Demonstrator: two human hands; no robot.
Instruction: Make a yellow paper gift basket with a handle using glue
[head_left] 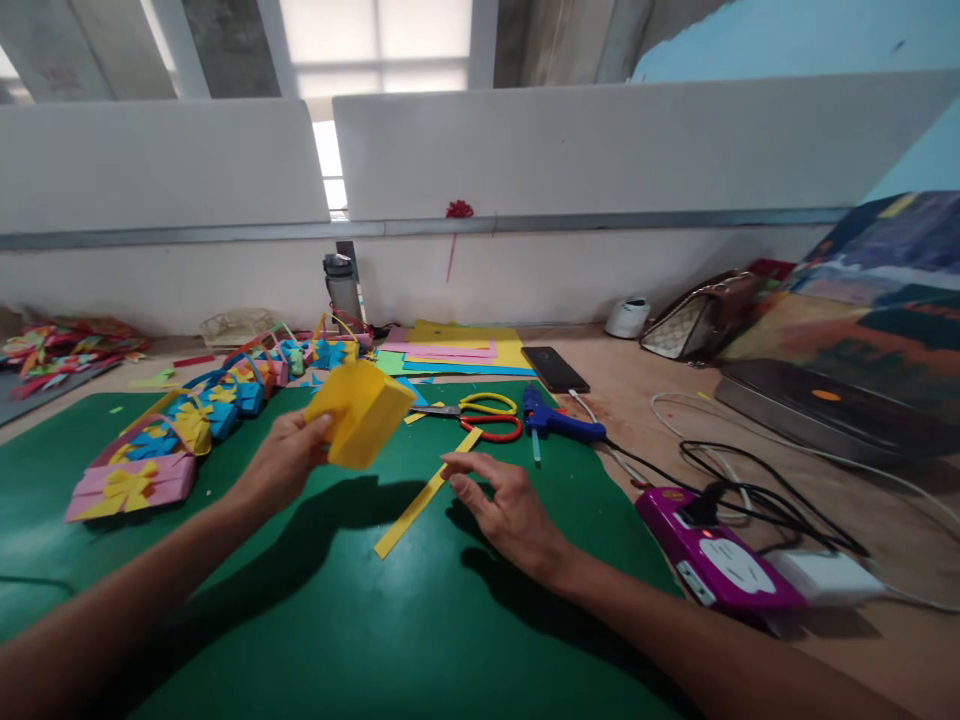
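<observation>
A folded yellow paper box (pixel 369 415) is pinched at its left side by my left hand (pixel 289 452), held up above the green mat. My right hand (pixel 514 510) hovers low over the mat with thumb and index finger slightly apart. Its fingertips are at a yellow paper strip (pixel 412 518) lying aslant on the mat; whether they touch it I cannot tell. Just beyond lie scissors (pixel 487 420) with red and yellow handles. To their right is a blue glue gun (pixel 559 418) with a clear stick at its nozzle end.
Several finished paper baskets (pixel 139 485) with bows line the left. Coloured paper sheets (pixel 465 348) lie at the back near a phone (pixel 555 368) and a bottle (pixel 341 290). A purple power strip (pixel 720 550), cables and a dark case (pixel 825 400) occupy the right.
</observation>
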